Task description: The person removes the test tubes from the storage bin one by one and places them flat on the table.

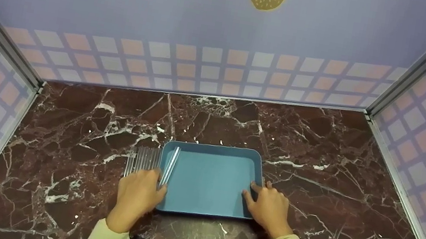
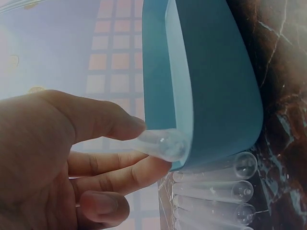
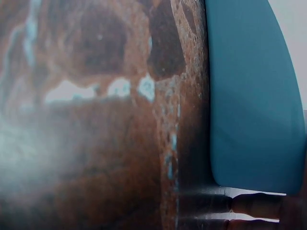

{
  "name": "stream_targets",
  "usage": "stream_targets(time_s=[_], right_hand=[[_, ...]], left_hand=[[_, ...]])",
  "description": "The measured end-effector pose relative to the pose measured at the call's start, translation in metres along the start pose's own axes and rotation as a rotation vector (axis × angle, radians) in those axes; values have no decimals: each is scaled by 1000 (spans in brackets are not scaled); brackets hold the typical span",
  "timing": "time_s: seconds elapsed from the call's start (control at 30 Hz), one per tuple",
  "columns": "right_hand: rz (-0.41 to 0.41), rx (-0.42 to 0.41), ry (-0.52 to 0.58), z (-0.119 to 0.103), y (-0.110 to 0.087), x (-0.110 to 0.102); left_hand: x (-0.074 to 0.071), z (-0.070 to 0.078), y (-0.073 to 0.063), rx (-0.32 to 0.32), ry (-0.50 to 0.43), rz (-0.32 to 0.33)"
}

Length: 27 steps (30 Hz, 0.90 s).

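A shallow blue tray (image 1: pixel 208 183) lies on the dark marbled table in front of me. At its left rim my left hand (image 1: pixel 138 191) pinches a clear test tube (image 1: pixel 174 158) between thumb and fingers. The held tube slants over the tray's left end; in the left wrist view its rounded end (image 2: pixel 172 145) overlaps the rim. My right hand (image 1: pixel 271 207) grips the tray's right side, thumb over the inner edge and fingers outside. Fingertips (image 3: pixel 256 206) show beyond the tray wall in the right wrist view. Several more clear tubes (image 1: pixel 144 156) lie side by side left of the tray.
Purple walls with pink and white checks (image 1: pixel 204 66) enclose the table (image 1: pixel 74 148) at the back and both sides. Metal strips (image 1: pixel 398 176) run along the table's edges.
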State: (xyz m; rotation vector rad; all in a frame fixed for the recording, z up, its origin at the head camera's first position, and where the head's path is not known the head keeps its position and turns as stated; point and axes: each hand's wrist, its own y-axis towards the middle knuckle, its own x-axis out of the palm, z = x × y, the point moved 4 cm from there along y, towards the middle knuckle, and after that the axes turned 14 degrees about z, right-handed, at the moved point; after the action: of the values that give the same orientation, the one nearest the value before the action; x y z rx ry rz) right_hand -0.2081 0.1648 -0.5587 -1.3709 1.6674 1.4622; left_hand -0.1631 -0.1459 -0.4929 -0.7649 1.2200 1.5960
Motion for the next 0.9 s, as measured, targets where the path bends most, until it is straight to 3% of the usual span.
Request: stream_targets(time_s=[0.9], right_hand=[[-10,13,6,-1,0,1]], left_hand=[[-12,-17,5,-56,13,-46]])
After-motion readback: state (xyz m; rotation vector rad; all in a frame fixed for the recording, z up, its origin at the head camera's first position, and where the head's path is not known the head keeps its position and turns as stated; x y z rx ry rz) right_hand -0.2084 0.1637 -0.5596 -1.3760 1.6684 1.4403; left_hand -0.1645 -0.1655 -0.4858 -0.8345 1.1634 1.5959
